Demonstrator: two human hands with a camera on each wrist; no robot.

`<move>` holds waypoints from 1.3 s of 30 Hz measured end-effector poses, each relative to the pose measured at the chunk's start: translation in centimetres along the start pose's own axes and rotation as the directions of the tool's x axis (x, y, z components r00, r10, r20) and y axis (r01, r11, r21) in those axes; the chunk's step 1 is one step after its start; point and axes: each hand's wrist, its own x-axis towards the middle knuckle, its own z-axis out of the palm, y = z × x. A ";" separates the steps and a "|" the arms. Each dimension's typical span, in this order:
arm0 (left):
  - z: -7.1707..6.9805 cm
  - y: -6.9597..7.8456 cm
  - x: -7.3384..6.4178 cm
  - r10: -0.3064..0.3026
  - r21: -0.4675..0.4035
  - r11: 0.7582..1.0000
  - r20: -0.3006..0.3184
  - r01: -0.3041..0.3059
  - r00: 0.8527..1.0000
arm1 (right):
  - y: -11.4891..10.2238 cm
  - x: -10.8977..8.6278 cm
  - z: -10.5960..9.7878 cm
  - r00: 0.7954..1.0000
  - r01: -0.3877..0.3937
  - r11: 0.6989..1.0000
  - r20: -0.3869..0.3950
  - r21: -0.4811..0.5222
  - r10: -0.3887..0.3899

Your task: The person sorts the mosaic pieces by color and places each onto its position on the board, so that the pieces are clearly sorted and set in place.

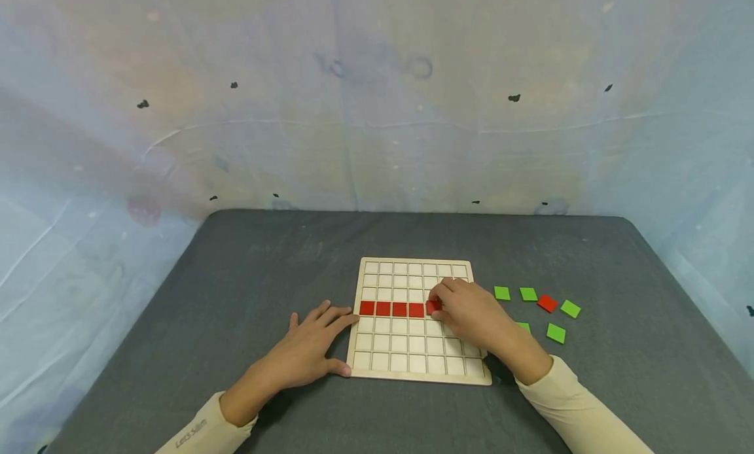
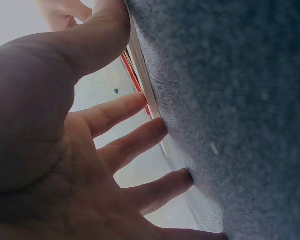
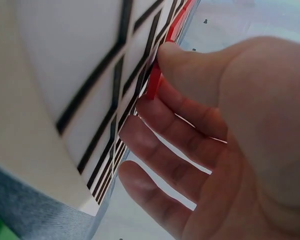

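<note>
Red Square Tile Clamped by Right Hand at Middle Row of Wooden Grid Board

Red square tile [image 1: 432, 307]: pinched between thumb and forefinger of right hand [image 1: 474, 315], at the fifth cell from the left in the middle row of the wooden grid board [image 1: 399, 344]. Full seating in the cell: impossible to tell, with fingers covering part of the tile. Other fingers of that hand: slightly bent, spaced apart, close to the grid in the right wrist view.

Left hand [image 1: 309, 352]: flat-fingered and spread apart, clamped on nothing. Thumb against the board's near left corner, forefinger against the left edge, level with the red row.

Same row, to the left of the pinched tile: four seated red tiles [image 1: 399, 309], one per cell, side by side. Rows immediately above and below, where visible: pale, unfilled cells.

To the right of the board, loose: five green tiles [image 1: 556, 333] and a single red tile [image 1: 546, 303], the latter turned at an angle, just beside a green one. One green piece partly hidden behind the right wrist.

Under everything: desk [image 1: 277, 264] with dark grey fabric covering. Behind: pale, mottled cloth backdrop [image 1: 377, 153] with small black marks. On both forearms: cream sleeves [image 1: 580, 411], with dark lettering on the left.
</note>
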 end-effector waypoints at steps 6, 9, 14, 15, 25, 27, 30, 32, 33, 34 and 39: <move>-0.1 0.1 0.1 0.005 -0.002 1.000 0.002 -0.005 1.000 | 0.2 -0.2 -0.1 1.000 0.002 1.000 -0.001 0.025 -0.002; -0.1 0.1 0.2 0.007 0.001 1.000 0.001 -0.007 1.000 | 0.3 -0.2 -0.2 1.000 0.004 1.000 0.004 0.030 -0.004; -0.2 0.2 0.4 0.005 0.005 1.000 -0.001 -0.005 1.000 | 0.5 -0.3 -0.4 1.000 0.006 0.999 0.007 0.044 -0.007; -0.2 0.2 0.5 0.005 0.005 1.000 -0.002 -0.005 1.000 | 0.5 -0.3 -0.4 1.000 0.007 0.999 0.006 0.046 -0.007; -0.1 0.0 -0.1 -0.008 0.000 1.000 0.004 0.008 1.000 | 0.6 0.0 -0.4 0.998 0.044 0.995 0.041 0.093 -0.048; -0.1 0.0 -0.1 -0.004 -0.001 1.000 0.000 0.004 1.000 | 0.7 0.0 -0.5 0.998 0.042 0.994 0.047 0.102 -0.047; -0.1 -0.1 0.0 0.000 0.001 1.000 0.000 0.000 1.000 | 0.8 -0.1 -0.7 0.997 0.048 0.991 0.052 0.125 -0.055; -0.1 -0.1 0.0 -0.001 0.004 1.000 0.003 0.001 1.000 | 0.9 -0.2 -0.7 0.996 0.056 0.989 0.057 0.137 -0.064; -0.1 -0.1 0.0 -0.003 0.005 1.000 0.005 0.003 1.000 | 0.9 -0.2 -0.7 0.996 0.061 0.988 0.058 0.141 -0.070; -0.1 -0.1 0.0 -0.003 0.005 1.000 0.006 0.003 1.000 | 1.0 -0.3 -0.7 0.995 0.066 0.987 0.058 0.144 -0.075; -0.1 0.0 0.0 -0.010 0.009 1.000 0.003 0.010 1.000 | 1.3 -0.3 -0.7 0.995 0.068 0.982 0.058 0.176 -0.079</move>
